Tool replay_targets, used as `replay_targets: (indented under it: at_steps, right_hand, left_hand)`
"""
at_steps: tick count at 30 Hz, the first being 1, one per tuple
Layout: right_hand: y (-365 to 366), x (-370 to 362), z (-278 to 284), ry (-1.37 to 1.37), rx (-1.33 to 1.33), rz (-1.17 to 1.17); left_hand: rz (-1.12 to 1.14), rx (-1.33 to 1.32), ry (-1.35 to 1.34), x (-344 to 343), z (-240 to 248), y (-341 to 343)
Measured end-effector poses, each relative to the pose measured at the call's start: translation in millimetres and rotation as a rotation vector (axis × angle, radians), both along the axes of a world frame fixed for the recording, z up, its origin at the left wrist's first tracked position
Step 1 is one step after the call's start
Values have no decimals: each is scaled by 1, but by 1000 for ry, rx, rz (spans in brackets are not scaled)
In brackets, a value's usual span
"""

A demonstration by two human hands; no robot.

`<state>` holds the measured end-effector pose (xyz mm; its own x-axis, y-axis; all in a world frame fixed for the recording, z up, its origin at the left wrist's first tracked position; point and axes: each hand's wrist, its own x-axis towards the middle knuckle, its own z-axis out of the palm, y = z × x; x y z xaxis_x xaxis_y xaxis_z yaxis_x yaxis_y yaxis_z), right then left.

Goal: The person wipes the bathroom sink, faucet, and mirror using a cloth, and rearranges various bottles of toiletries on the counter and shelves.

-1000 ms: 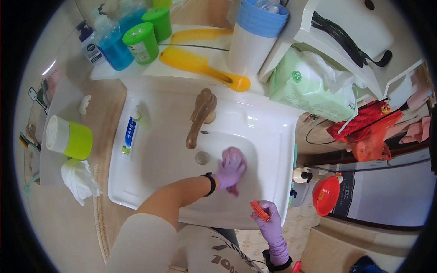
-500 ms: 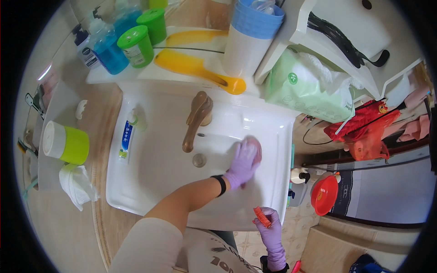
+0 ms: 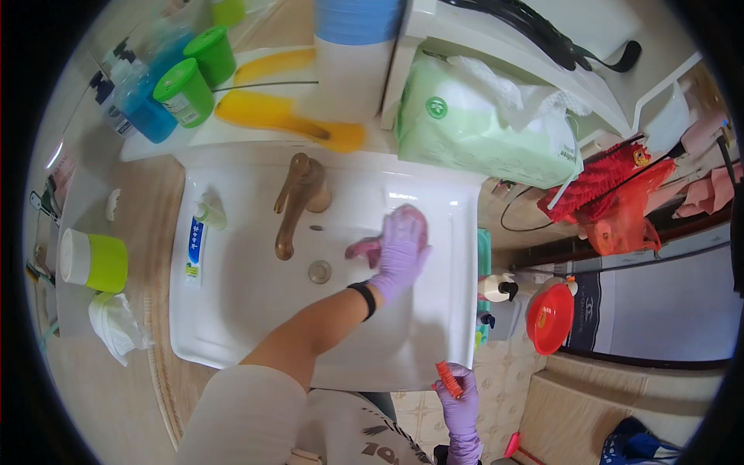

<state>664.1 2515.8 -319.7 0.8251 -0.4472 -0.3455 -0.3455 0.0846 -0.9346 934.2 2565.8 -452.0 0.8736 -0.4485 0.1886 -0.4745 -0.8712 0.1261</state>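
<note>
My left hand, in a purple glove with a black band at the wrist, presses a pink cloth against the right side of the white sink. The cloth shows at both sides of the fingers and is partly hidden under the palm. Lower right, by the sink's front edge, my right hand in a matching glove grips a small red scrubbing brush, its bristles showing. A bronze faucet stands left of the cloth, above the round drain.
Toothpaste lies along the sink's left side. Behind the sink are a yellow comb, green tubs, a blue soap bottle and a tissue pack. A red basin is at the right, beside a pump bottle.
My left hand has slid the cloth slightly up and left in the picture, with more cloth now showing on its left. The view has shifted; my right hand still grips the brush.
</note>
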Motion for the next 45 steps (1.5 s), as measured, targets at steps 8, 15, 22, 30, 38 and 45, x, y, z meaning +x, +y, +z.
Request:
replay_targets:
  at_steps: [8,15,22,30,38,45]
  right_hand:
    - [-2,-8,2,-12,-12,26]
    - [-1,2,-4,-55,-28,60]
    - [35,26,-6,-57,3,194]
    - [89,57,0,-39,-59,446]
    - [107,54,2,17,-132,440]
    - [102,56,0,69,-38,336]
  left_hand:
    - [-368,-201,4,-44,23,-42]
    - [-792,-234,449,-152,49,47]
    - [-896,-410,671,-163,29,183]
    - [-408,135,647,-81,3,369]
    - [-117,88,637,-98,-43,203]
    - [-528,-92,466,-55,-34,235]
